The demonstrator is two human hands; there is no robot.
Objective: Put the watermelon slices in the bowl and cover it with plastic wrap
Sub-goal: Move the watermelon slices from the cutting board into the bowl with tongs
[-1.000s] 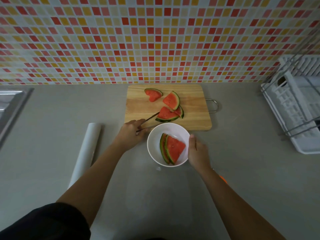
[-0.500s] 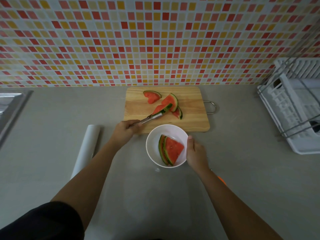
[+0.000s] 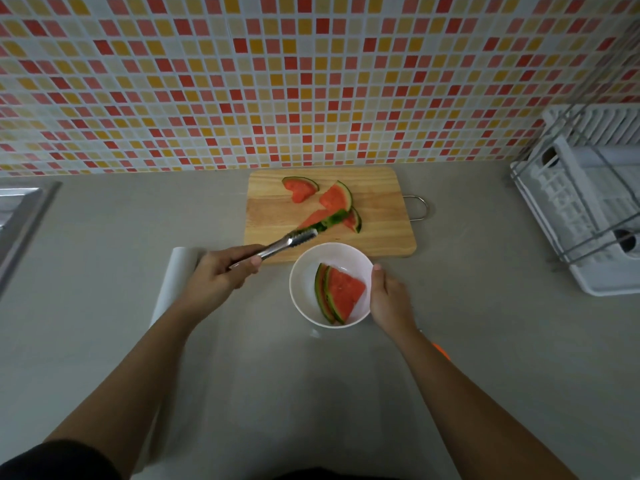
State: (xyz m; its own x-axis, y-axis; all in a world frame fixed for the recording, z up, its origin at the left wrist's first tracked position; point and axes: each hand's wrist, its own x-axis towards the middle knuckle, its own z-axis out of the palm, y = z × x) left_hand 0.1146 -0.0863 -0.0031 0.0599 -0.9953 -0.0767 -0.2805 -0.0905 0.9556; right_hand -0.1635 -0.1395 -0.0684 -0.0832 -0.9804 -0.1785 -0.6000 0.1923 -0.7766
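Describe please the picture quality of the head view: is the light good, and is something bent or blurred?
Head view: light is dim and even, with the lower countertop darkest; the wide lens bends the tile wall rows and tilts the dish rack; the slice in the tongs looks slightly soft; the white bowl shows no strong glare.

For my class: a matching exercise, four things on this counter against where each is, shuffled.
1 tongs
2 white bowl
3 plastic wrap roll
4 dish rack

A at the right end of the counter
B gripped by the left hand
C held by the right hand
D lying on the counter beside the left arm

Pairs: 1-B, 2-C, 3-D, 4-A.
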